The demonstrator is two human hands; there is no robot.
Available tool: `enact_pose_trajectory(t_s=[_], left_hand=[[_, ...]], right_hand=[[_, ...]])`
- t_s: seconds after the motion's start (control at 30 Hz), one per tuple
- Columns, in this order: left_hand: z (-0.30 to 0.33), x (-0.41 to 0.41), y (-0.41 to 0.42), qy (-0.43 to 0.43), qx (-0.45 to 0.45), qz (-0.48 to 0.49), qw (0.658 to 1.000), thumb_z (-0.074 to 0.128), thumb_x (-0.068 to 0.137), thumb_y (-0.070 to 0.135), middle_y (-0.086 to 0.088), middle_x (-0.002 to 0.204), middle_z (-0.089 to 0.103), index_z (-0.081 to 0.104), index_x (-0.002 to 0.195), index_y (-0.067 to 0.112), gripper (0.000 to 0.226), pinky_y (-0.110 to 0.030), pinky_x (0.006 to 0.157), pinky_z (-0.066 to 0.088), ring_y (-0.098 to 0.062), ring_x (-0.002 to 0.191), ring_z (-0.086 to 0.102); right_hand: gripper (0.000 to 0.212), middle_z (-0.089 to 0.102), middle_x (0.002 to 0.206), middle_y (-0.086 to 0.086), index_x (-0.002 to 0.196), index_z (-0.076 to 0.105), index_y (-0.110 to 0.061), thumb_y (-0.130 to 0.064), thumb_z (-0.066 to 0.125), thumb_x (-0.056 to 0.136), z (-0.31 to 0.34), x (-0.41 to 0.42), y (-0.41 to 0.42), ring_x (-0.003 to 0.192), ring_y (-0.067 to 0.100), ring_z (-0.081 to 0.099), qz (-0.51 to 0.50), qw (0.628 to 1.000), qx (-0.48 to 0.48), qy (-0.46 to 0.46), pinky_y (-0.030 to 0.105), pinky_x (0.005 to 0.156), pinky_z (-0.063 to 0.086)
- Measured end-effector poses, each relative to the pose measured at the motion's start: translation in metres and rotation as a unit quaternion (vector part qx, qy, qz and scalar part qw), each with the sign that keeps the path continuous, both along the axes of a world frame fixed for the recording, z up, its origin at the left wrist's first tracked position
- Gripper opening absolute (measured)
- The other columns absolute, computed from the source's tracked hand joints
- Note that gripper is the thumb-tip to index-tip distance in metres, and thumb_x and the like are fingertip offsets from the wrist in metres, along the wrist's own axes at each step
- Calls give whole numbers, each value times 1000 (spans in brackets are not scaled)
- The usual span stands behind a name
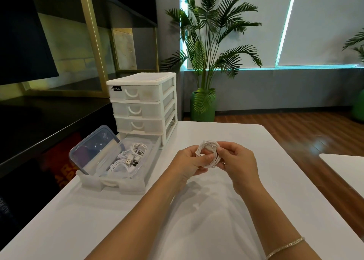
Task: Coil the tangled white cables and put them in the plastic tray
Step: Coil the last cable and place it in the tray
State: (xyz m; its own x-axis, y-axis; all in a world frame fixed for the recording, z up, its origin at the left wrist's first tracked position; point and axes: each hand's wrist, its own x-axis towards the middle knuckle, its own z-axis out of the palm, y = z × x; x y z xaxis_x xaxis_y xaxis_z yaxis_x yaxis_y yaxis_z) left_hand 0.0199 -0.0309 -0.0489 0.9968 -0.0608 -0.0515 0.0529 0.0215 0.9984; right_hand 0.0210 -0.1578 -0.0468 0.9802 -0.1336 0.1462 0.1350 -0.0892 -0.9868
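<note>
Mid-frame: my left hand [192, 161] and right hand [237, 162] pinch the cable coil [209, 153]; light, springy, so I'd grip across all loops.

Tray [137, 173] before drawer unit [141, 102], on table [197, 220].

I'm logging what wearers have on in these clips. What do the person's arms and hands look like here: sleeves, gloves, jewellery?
Both forearms are bare as far as the picture shows, with no sleeves in view, and neither the left hand nor the right hand wears a glove. No rings are visible. On the right wrist sits a thin chain bracelet of small shiny links.
</note>
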Motion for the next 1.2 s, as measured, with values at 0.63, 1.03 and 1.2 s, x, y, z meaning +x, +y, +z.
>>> enact_pose_trajectory(t_s=[0.63,1.03,1.2], left_hand=[[11,-3,6,-58,125,68,988,74,76,7,-5,101,66,62,97,22,29,-41,84,57,-26,96,64],[49,-25,113,-79,165,125,975,72,80,11,1,89,69,66,90,24,18,-23,70,56,-11,84,65],[59,-38,163,-79,222,168,957,72,80,9,1,85,68,67,94,19,18,-22,68,53,-10,78,63]], right_hand=[[21,69,91,7,101,63,-16,-19,69,81,2,-3,5,76,21,68,6,997,-83,9,33,67,59],[17,67,77,12,93,64,-4,-9,72,78,28,-2,92,58,18,65,122,986,12,115,22,48,54],[18,66,76,7,92,63,-9,-14,73,78,34,0,139,48,13,55,173,976,-42,126,21,39,40]])
